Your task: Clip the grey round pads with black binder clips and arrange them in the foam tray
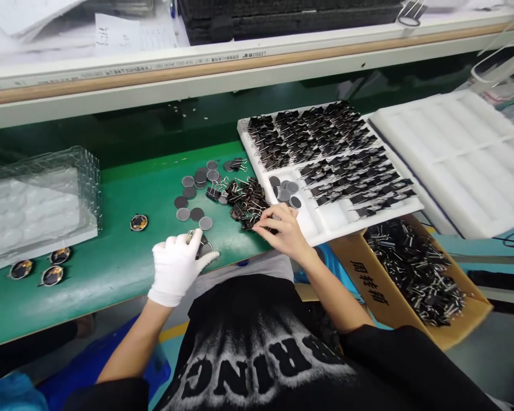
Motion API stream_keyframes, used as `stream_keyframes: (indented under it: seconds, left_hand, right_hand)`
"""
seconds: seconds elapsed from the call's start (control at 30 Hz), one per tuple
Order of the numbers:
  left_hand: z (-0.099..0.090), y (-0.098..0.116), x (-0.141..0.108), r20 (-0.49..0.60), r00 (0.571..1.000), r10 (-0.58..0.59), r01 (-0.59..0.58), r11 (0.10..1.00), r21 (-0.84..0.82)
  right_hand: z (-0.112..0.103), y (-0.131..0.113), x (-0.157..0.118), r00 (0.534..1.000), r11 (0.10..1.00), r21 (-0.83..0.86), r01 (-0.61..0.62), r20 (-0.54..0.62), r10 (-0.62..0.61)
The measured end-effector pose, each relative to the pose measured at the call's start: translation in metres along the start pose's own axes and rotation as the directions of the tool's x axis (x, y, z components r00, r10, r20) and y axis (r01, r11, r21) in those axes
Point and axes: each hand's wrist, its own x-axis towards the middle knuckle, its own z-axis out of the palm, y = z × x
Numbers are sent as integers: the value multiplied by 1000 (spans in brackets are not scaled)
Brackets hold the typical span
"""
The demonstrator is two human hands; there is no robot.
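Note:
My left hand (175, 265), in a white glove, curls its fingers and thumb around a dark round watch-like piece (204, 249) near the table's front edge. The glove partly hides this piece. My right hand (282, 229) is bare, with thumb and forefinger pinched at the near edge of a heap of black binder clips (244, 197). The clip at its fingertips is mostly hidden among the others. Loose grey discs (197, 214) lie on the green table left of the heap. More discs (289, 187) sit in a compartment of the white foam tray (300, 220) beside my right hand.
Rows of black binder clips (317, 134) stand in the foam tray. Another white foam tray (462, 165) lies to the right. Below is a cardboard box (368, 282) of clips. Several round watch heads (139, 222) and clear plastic trays (38, 200) are at left. A shelf edge (223, 68) runs behind.

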Motion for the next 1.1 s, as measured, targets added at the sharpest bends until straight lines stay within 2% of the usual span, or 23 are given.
stream_keyframes:
  seconds: [0.07,0.1,0.17,0.23,0.27,0.33,0.43,0.57,0.63,0.7,0.8,0.87,0.97,1.1]
  left_hand:
    - [2,-2,-4,-54,995,-87,85,996,-31]
    - [2,-6,-6,-64,995,-75,72,996,-51]
    - [3,-17,-7,-45,997,58,-61,995,-84]
    - [5,-27,-6,10,978,208,-206,973,-102]
    - [6,-31,-5,39,970,242,-236,966,-108]
    - [8,-33,-3,68,971,228,-220,969,-115]
    - [12,-28,-1,59,986,155,-146,980,-134]
    - [17,-18,-1,-5,999,39,-40,988,-149]
    - [20,-15,-1,-15,1000,19,-21,985,-173]
    - [24,-15,-1,-10,999,34,-35,977,-211]
    - [29,-16,-1,-11,997,71,-72,964,-257]
    - [31,-17,-1,-12,996,84,-84,959,-270]
    - [32,-17,-2,-6,996,84,-82,956,-283]
    - [31,-17,-2,-7,995,97,-95,951,-294]
  right_hand:
    - [2,-14,4,999,999,51,-14,-52,17]
    - [4,-23,6,997,997,78,-28,-72,34]
    - [16,-45,6,992,989,127,-78,-91,90]
    - [36,-64,5,983,983,128,-129,-112,143]
    - [47,-71,4,979,985,98,-145,-128,157]
    - [69,-80,1,977,988,-18,-150,-155,146]
    - [86,-81,-3,990,966,-233,-110,-112,86]
    - [74,-75,0,998,920,-387,-65,-22,61]
    - [65,-75,9,996,927,-365,-91,-34,84]
    - [62,-77,22,994,962,-248,-111,-52,101]
    - [74,-80,41,993,992,-52,-119,-25,118]
    - [87,-78,48,990,989,-30,-142,6,142]
    - [102,-73,50,990,990,-80,-116,76,122]
    - [101,-61,47,962,998,-69,-12,272,30]
